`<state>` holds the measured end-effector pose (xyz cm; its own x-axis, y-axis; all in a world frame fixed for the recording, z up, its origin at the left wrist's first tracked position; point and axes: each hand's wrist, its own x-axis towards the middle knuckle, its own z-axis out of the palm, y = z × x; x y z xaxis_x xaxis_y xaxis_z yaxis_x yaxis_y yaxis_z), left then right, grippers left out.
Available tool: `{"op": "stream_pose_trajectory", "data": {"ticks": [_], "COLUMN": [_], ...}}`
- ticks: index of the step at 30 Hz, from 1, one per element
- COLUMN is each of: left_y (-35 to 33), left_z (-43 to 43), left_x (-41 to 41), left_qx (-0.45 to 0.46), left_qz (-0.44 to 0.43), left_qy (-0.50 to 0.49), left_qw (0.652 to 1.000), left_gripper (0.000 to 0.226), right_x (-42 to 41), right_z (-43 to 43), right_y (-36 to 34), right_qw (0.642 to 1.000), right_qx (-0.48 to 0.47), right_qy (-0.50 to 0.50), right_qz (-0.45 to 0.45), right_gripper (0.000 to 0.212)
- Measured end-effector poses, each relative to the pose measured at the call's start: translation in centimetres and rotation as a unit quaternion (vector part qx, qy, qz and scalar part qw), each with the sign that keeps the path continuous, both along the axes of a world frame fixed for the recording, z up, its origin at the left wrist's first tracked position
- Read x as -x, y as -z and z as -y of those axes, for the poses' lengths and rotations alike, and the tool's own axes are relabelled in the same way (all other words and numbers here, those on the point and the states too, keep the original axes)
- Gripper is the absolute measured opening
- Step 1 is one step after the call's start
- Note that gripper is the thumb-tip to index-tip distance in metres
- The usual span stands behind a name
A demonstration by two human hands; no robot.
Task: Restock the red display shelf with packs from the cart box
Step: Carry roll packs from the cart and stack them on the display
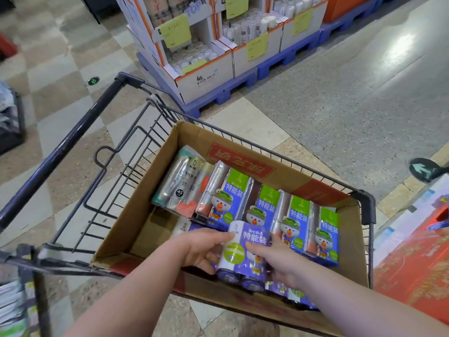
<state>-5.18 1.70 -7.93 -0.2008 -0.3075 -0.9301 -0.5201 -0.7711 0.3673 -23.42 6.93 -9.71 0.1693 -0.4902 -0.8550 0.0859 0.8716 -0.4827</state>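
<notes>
A cardboard box [136,220] sits in the shopping cart [80,132] and holds several purple-and-green packs of rolls with a cartoon figure. One purple pack [245,254] is lifted at the box's near side. My left hand [206,249] grips its left side, with the thumb over the top edge. My right hand [274,261] grips its right side, fingers over the front. More packs [301,224] stand in a row behind it. Silver-wrapped packs [182,183] lie at the box's far left. The red display shelf [418,259] shows at the right edge.
White cardboard displays with yellow price tags [204,52] stand on blue pallets [243,86] ahead of the cart. A green arrow floor marker [424,169] lies at the right. Open tiled floor stretches to the left and far right.
</notes>
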Motion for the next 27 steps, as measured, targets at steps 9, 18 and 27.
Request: {"op": "stream_pose_trajectory", "data": {"ticks": [9,18,27], "left_y": [6.3,14.4,8.6], "left_z": [3.2,3.9,3.3], "left_x": [-4.9,-9.7,-6.5], "left_qx": [0.125,0.065,0.06], "left_qz": [0.387,0.4,0.302], "left_qy": [0.229,0.171,0.063], "left_qw": [0.885,0.898,0.949], "left_gripper": [0.048,0.109,0.032], "right_x": [4.3,5.6,5.5], "right_z": [-2.0,-3.9,-2.8], "right_y": [3.0,4.1,3.6], "right_qw": [0.99,0.986,0.987], "right_qx": [0.009,-0.009,0.002], "right_qy": [0.086,0.122,0.125], "right_qz": [-0.112,-0.11,-0.097], "right_gripper": [0.045,0.038,0.039]}}
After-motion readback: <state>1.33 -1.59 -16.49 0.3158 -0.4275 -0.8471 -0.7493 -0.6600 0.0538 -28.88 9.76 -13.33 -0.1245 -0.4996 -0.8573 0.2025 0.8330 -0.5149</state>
